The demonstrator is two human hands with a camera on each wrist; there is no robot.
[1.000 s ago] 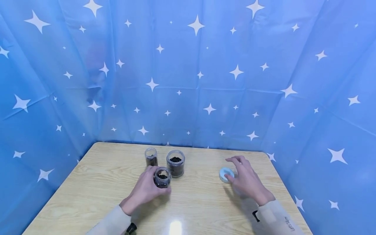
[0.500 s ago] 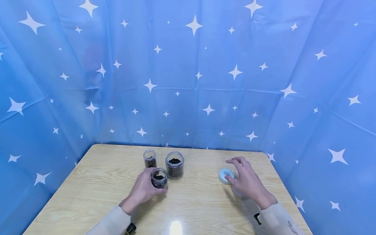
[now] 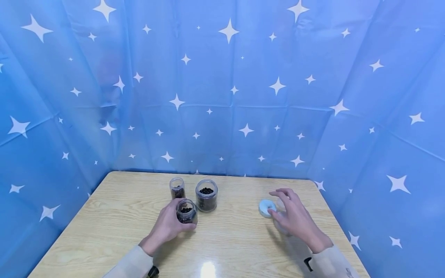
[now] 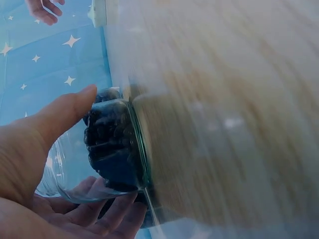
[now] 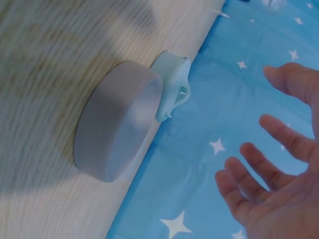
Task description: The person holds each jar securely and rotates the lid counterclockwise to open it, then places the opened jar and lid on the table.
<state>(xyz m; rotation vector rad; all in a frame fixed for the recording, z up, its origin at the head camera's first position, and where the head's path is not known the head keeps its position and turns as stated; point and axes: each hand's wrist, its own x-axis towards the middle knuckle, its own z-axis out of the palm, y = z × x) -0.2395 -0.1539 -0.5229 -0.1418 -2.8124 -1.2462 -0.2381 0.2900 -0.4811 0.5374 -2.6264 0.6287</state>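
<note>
In the head view my left hand [image 3: 169, 221] grips a glass jar [image 3: 186, 217] part filled with small dark bean-like pieces. The left wrist view shows the thumb and fingers around the jar's glass [image 4: 112, 144], its base close over the tabletop. My right hand [image 3: 295, 218] hovers, fingers spread and holding nothing, above two round pieces. One is a light blue lid [image 3: 264, 207] with a small loop handle, seen in the right wrist view. The other is a larger, pale, round lid-like piece [image 5: 112, 119], mostly hidden under the hand in the head view.
Behind the held jar stand a narrow glass jar [image 3: 178, 191] and a wider one [image 3: 206, 200], both with dark pieces inside. The wooden table [image 3: 222, 243] ends at a blue star-patterned curtain [image 3: 208, 77] at the back and sides.
My left hand has shifted the jar slightly left, away from the wide jar's front. The right hand has drifted a little to the right of the blue lid.
</note>
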